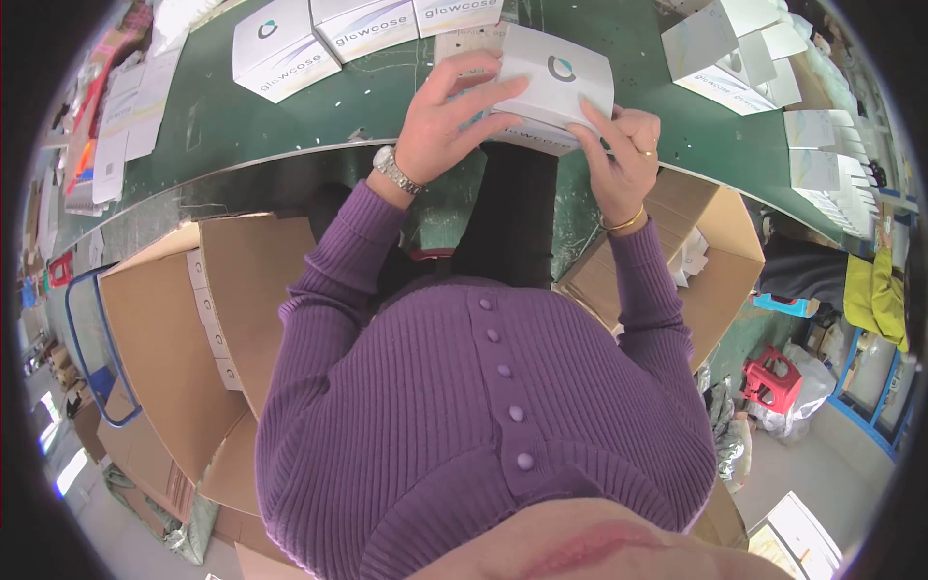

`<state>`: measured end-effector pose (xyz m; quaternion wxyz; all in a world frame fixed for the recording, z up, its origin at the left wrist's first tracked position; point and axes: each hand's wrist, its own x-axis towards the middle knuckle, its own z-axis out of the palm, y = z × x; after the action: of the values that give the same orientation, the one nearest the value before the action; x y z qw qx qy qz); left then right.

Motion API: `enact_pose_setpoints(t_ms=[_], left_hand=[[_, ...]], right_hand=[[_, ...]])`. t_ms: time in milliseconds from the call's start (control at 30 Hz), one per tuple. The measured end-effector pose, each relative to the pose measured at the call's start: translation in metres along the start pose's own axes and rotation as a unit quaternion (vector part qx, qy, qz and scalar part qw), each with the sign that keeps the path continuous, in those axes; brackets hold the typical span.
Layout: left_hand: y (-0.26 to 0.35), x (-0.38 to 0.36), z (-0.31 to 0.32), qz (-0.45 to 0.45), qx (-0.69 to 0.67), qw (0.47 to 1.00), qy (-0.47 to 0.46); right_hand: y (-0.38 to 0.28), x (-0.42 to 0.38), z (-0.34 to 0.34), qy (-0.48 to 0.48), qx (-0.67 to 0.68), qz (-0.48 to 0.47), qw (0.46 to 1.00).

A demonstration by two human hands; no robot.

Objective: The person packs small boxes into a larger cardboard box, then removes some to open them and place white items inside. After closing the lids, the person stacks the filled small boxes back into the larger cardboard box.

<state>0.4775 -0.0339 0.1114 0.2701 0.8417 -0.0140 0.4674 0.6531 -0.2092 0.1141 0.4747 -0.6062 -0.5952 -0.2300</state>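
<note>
A white carton printed "glowcose" with a teal-grey ring logo is held at the near edge of the green table. My left hand, with a wristwatch, grips its left side, fingers laid over the top. My right hand holds its front right corner, thumb and fingers at the lid edge. The lid looks closed, with a dark gap along the front edge. Behind my left hand a piece with printed text is partly hidden. Closed glowcose cartons stand in a row beyond it.
Open-flapped white cartons stand on the table at right, near nested white pieces. Flat white pieces lie at left. Large cardboard boxes, one left holding white cartons and one right, flank my body. A red stool is on the floor.
</note>
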Motion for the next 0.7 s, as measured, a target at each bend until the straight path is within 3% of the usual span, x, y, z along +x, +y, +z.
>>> enact_pose_setpoints(t_ms=[367,500,567,700], left_hand=[[-0.009,-0.006,0.014,0.09,0.088,0.992,0.03],[-0.002,-0.004,0.014,0.052,0.084,0.995,0.021],[0.01,0.004,0.007,0.023,0.115,0.993,0.001],[0.036,0.039,-0.016,-0.037,0.233,0.956,-0.177]], right_hand=[[0.005,-0.013,-0.001,-0.051,0.023,-0.009,0.998],[-0.006,-0.022,0.013,-0.082,0.078,0.113,0.987],[-0.007,-0.032,0.019,-0.073,0.078,0.138,0.985],[-0.013,-0.042,0.026,-0.078,0.109,0.157,0.978]])
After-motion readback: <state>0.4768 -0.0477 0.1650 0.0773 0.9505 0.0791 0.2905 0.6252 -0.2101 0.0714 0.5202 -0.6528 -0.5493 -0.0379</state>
